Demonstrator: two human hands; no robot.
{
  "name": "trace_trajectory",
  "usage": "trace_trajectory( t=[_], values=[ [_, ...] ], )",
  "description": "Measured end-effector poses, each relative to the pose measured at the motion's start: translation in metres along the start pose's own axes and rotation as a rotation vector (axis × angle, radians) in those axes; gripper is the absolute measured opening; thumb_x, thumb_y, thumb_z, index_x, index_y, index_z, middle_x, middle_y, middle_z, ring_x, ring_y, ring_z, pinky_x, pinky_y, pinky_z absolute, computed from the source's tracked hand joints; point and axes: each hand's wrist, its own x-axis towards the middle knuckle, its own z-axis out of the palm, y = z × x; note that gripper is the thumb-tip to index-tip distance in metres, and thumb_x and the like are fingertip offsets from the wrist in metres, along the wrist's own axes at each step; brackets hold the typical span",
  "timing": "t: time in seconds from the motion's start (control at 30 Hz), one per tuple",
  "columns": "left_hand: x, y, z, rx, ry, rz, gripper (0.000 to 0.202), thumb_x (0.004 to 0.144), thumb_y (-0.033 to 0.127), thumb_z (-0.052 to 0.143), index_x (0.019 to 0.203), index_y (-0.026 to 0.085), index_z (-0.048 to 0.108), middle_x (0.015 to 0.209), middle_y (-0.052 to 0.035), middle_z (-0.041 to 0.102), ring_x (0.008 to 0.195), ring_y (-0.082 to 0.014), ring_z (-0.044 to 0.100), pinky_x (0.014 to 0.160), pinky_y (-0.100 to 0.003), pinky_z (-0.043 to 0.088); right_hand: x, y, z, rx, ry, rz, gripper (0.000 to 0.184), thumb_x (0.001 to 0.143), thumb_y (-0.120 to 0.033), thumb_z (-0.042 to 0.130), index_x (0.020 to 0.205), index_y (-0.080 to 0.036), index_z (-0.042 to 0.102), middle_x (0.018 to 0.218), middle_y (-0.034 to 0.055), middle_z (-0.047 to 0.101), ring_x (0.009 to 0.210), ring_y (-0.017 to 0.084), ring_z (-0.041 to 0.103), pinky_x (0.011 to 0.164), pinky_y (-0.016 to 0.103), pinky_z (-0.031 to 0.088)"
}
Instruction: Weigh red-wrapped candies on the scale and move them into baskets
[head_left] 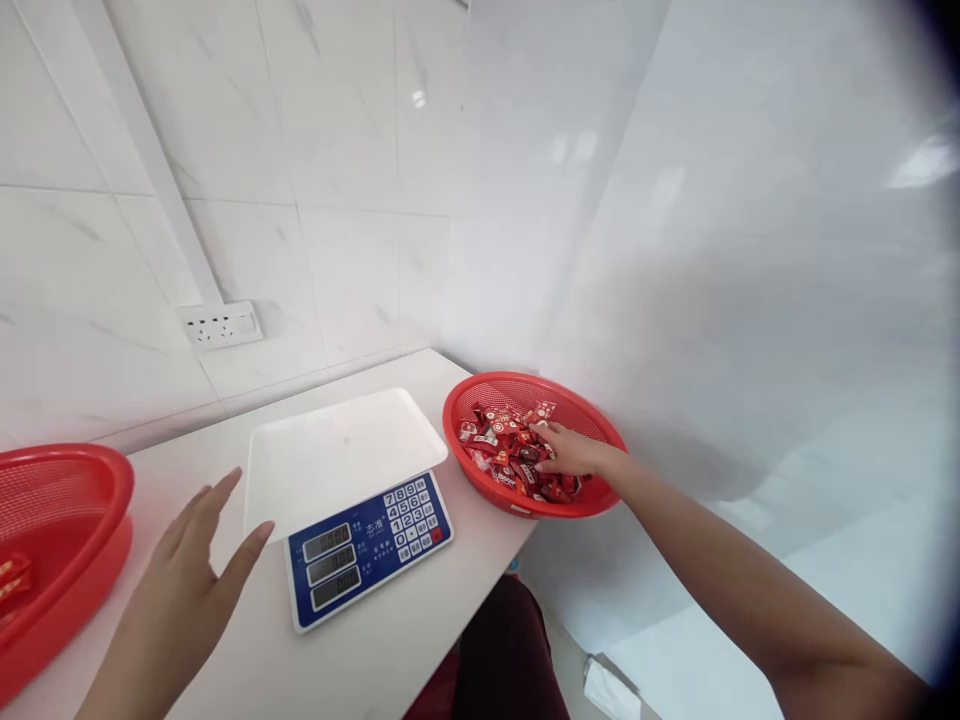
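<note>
My right hand [574, 452] reaches into a red plastic basket [585, 412] on the right of the table. Its visible fingers are apart, at the top of a heap of small red wrapped packets [510, 450]. Over the table, my left hand [191, 560] is open and holds nothing, thumb away from the fingers. It is nearest the left edge of a digital weighing scale [367, 540] with a blue keypad panel and three displays. Nothing lies on the scale's white pan [337, 460].
At the left edge, another red basket [67, 470] holds a red packet [13, 585]. The white table [420, 630] meets a tiled wall with a socket [221, 325]. A pale wall stands close on the right. A white object [611, 690] lies on the floor below.
</note>
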Motion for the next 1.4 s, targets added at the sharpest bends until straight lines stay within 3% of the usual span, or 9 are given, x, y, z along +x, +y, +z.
trace_trajectory(
  t=[0.07, 0.13, 0.27, 0.33, 0.57, 0.8, 1.03, 1.27, 1.4],
  values=[
    [0.004, 0.019, -0.004, -0.028, -0.048, -0.025, 0.067, 0.079, 0.061, 0.040, 0.139, 0.034, 0.026, 0.141, -0.0109, 0.041, 0.065, -0.0231, 0.063, 0.073, -0.049, 0.051, 0.007, 0.010, 0.008, -0.011, -0.025, 0.059, 0.080, 0.056, -0.026, 0.080, 0.129, -0.016, 0.049, 0.128, 0.0195, 0.052, 0.103, 0.033, 0.058, 0.078, 0.037, 0.047],
    [0.006, 0.029, -0.007, -0.055, -0.071, -0.028, 0.066, 0.079, 0.061, 0.039, 0.138, 0.035, 0.027, 0.139, -0.0095, 0.043, 0.052, -0.0178, 0.058, 0.069, -0.046, 0.052, 0.011, 0.014, 0.016, -0.022, -0.024, 0.090, 0.076, 0.056, -0.026, 0.080, 0.125, -0.018, 0.052, 0.120, 0.0169, 0.058, 0.097, 0.029, 0.060, 0.075, 0.034, 0.047],
    [0.008, 0.030, -0.006, -0.115, -0.127, -0.012, 0.063, 0.079, 0.060, 0.040, 0.136, 0.036, 0.030, 0.138, -0.0052, 0.046, 0.050, -0.0157, 0.055, 0.066, -0.041, 0.052, 0.016, 0.016, 0.021, -0.024, 0.032, 0.120, 0.028, 0.076, -0.025, 0.068, 0.101, -0.016, 0.061, 0.092, 0.0056, 0.065, 0.083, 0.019, 0.061, 0.073, 0.032, 0.047],
    [0.008, 0.026, -0.004, -0.130, -0.166, -0.008, 0.062, 0.078, 0.061, 0.040, 0.135, 0.037, 0.032, 0.136, -0.0030, 0.049, 0.049, -0.0150, 0.055, 0.066, -0.040, 0.053, 0.018, 0.018, 0.016, -0.004, 0.081, 0.143, 0.014, 0.084, -0.025, 0.059, 0.092, -0.014, 0.061, 0.084, 0.0018, 0.064, 0.073, 0.014, 0.060, 0.068, 0.031, 0.048],
    [0.007, 0.014, -0.008, -0.127, -0.178, -0.021, 0.059, 0.078, 0.063, 0.039, 0.130, 0.036, 0.039, 0.128, -0.0038, 0.056, 0.044, -0.0136, 0.051, 0.062, -0.038, 0.053, 0.032, 0.023, -0.013, 0.169, 0.318, 0.199, 0.018, 0.077, -0.013, 0.057, 0.095, -0.015, 0.060, 0.077, 0.0017, 0.064, 0.063, 0.013, 0.057, 0.059, 0.024, 0.042],
    [0.006, 0.013, -0.012, -0.118, -0.204, -0.064, 0.060, 0.077, 0.066, 0.037, 0.129, 0.037, 0.041, 0.121, -0.0017, 0.060, 0.041, -0.0120, 0.047, 0.057, -0.035, 0.050, 0.043, 0.005, -0.027, 0.388, 0.381, 0.128, 0.012, 0.073, -0.008, 0.057, 0.083, -0.014, 0.058, 0.079, 0.0027, 0.062, 0.067, 0.013, 0.057, 0.062, 0.026, 0.047],
    [0.004, 0.014, -0.015, -0.149, -0.187, -0.036, 0.056, 0.078, 0.064, 0.038, 0.127, 0.037, 0.044, 0.119, -0.0005, 0.061, 0.041, -0.0107, 0.046, 0.060, -0.034, 0.051, 0.044, -0.054, -0.029, 0.644, 0.300, -0.030, 0.011, 0.078, -0.016, 0.055, 0.089, -0.018, 0.055, 0.088, 0.0042, 0.062, 0.073, 0.014, 0.060, 0.057, 0.023, 0.054],
    [0.000, 0.014, -0.018, -0.190, -0.126, 0.027, 0.049, 0.082, 0.059, 0.039, 0.125, 0.034, 0.047, 0.123, -0.0024, 0.060, 0.040, -0.0088, 0.045, 0.060, -0.033, 0.052, 0.042, -0.160, -0.002, 0.722, 0.066, -0.343, 0.018, 0.076, -0.022, 0.061, 0.093, -0.021, 0.058, 0.098, 0.0035, 0.063, 0.084, 0.015, 0.061, 0.059, 0.023, 0.056],
    [-0.001, 0.014, -0.019, -0.199, -0.127, 0.043, 0.047, 0.083, 0.057, 0.040, 0.125, 0.035, 0.047, 0.127, -0.0007, 0.057, 0.043, -0.0087, 0.048, 0.062, -0.032, 0.052, 0.048, -0.196, 0.014, 0.715, -0.034, -0.441, 0.020, 0.080, -0.024, 0.057, 0.100, -0.022, 0.056, 0.102, 0.0047, 0.062, 0.086, 0.015, 0.060, 0.059, 0.023, 0.056]
  ],
)
